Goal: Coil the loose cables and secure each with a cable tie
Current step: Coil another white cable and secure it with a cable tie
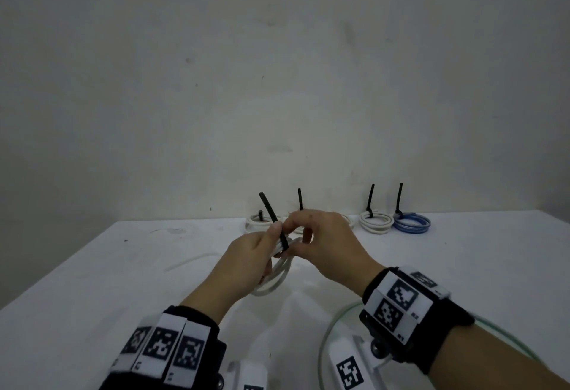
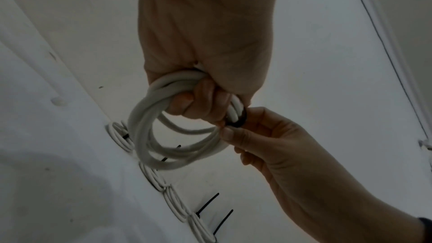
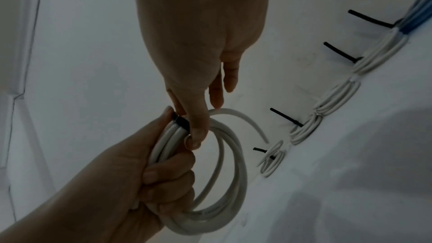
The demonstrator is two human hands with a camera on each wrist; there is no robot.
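Pale wall fills the upper two thirds of my head view, and the white table (image 1: 92,281) runs across the lower third. Along its far edge, right of centre, sit the finished bundles: several white coils (image 1: 374,221) and one blue coil (image 1: 411,223), each with a black tie tail standing up.

My work is at frame centre, lifted off the table. My left hand (image 1: 246,263) has its fingers curled through the white cable coil (image 1: 274,278), which hangs below the fist toward the lower centre. The left wrist view shows the loops (image 2: 163,136) bunched tight where those fingers close. A black cable tie (image 1: 274,220) wraps that bunched section, and its free tail slants up and to the upper left, past my left thumb.

My right hand (image 1: 327,244) comes in from the right and pinches the tie band right at the coil with thumb and forefinger; its other fingers stay loosely extended. The right wrist view shows the band (image 3: 182,121) lying crosswise over the strands, so the tie's long axis runs across the coil's loops.

I judge the tie is looped but maybe not cinched. The tail lies nearer my left thumb, while my right hand sits on the band, so pulling the tail up-left along its own axis looks the natural next move. One cable end (image 3: 245,119) sticks out loose.
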